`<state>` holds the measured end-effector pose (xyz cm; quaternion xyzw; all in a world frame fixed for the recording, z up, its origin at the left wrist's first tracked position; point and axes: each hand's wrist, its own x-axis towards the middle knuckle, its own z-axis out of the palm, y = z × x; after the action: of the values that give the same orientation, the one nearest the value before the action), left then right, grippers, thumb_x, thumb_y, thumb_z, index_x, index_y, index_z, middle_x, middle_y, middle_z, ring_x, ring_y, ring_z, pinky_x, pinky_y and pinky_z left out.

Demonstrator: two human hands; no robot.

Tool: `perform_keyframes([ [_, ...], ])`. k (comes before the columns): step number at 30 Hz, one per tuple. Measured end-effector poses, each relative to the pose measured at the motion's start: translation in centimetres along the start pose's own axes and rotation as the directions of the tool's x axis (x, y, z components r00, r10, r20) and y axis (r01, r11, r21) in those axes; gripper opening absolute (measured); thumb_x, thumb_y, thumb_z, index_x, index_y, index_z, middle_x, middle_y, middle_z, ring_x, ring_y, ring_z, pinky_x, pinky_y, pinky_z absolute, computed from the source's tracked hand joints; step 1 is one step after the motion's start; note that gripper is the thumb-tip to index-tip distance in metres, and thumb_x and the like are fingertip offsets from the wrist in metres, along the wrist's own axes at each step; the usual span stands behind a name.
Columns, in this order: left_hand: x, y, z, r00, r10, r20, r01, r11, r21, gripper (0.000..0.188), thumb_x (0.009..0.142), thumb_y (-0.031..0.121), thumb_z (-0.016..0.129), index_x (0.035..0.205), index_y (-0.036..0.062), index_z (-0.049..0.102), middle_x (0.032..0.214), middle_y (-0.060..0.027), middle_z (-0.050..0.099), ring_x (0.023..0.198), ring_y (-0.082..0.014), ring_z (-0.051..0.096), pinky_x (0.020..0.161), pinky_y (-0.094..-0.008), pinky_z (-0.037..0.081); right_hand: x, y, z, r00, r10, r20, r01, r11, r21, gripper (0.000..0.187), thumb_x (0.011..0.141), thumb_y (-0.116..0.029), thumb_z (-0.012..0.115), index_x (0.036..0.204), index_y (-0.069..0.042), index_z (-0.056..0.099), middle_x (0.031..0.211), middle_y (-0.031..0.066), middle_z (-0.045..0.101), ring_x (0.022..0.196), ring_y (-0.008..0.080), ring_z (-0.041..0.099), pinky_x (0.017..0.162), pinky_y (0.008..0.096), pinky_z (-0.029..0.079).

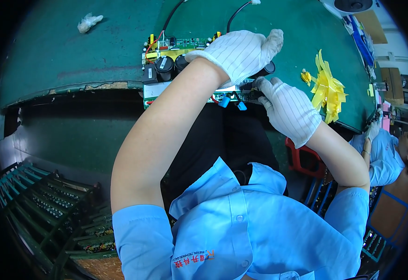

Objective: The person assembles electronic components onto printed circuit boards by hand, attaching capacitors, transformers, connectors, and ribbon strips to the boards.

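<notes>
A green circuit board (185,43) with black capacitors (165,64), yellow-taped parts and a pale metal strip lies at the near edge of the green bench. My left hand (241,53), in a white striped glove, reaches across it and grips its right part, the fingers bent over the far side and partly hidden. My right hand (290,109), gloved alike, is at the board's near right edge. Its thumb and fingers close by a dark part there; what they pinch is too small to make out. Two blue parts (224,101) on leads hang beside it.
Crumpled yellow tape (327,88) lies right of the board, and a whitish crumpled scrap (89,22) at the far left. Two black cables (172,16) run from the board's far side. Racks (50,205) stand lower left. A co-worker (386,154) is at the right; a red stool (302,158) is below.
</notes>
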<state>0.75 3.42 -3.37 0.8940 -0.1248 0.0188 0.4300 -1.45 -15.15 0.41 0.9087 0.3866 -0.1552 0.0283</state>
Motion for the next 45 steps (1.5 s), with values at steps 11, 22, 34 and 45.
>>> perform_keyframes([
  [11,-0.3,0.5,-0.6,0.999,0.035,-0.03,-0.034,0.999,0.018,0.095,0.098,0.07,0.005,0.093,0.0023,0.072,0.097,-0.0224,0.067,0.098,-0.0385,0.064,0.103,-0.0437,0.044,0.2,0.6,-0.2,0.997,-0.056,-0.049,0.057,0.998,0.031,0.034,0.09,-0.01,0.06,0.123,-0.004,0.058,0.098,0.0209,0.061,0.087,0.0394,0.064,0.073,0.0462,0.051],
  [22,-0.3,0.0,0.0,0.999,0.025,-0.048,-0.025,1.0,-0.003,0.096,0.097,0.073,0.008,0.092,0.0022,0.073,0.094,-0.0226,0.068,0.098,-0.0386,0.065,0.101,-0.0441,0.045,0.5,0.1,-0.2,1.0,0.007,0.02,-0.007,1.0,-0.022,0.035,0.091,-0.01,0.059,0.126,-0.002,0.056,0.102,0.0232,0.062,0.089,0.0399,0.064,0.075,0.0474,0.051],
  [34,-0.2,0.0,-0.3,0.997,0.047,-0.059,-0.047,0.999,0.015,0.094,0.099,0.068,0.008,0.088,-0.0005,0.071,0.093,-0.0249,0.067,0.097,-0.0404,0.064,0.101,-0.0458,0.044,0.8,-0.1,-0.3,0.998,0.039,-0.051,-0.035,0.998,0.059,0.024,0.09,-0.011,0.06,0.112,-0.002,0.065,0.1,0.0229,0.064,0.09,0.0408,0.064,0.078,0.0477,0.052],
  [45,-0.3,0.1,-0.6,0.999,-0.008,-0.052,0.009,1.0,0.017,0.096,0.097,0.073,0.01,0.094,-0.002,0.07,0.097,-0.027,0.067,0.1,-0.0443,0.062,0.1,-0.0492,0.044,1.2,-0.5,-1.2,0.999,0.012,0.042,-0.011,1.0,-0.023,0.023,0.088,-0.007,0.055,0.108,-0.004,0.065,0.098,0.0234,0.064,0.084,0.0415,0.065,0.074,0.0493,0.051],
])
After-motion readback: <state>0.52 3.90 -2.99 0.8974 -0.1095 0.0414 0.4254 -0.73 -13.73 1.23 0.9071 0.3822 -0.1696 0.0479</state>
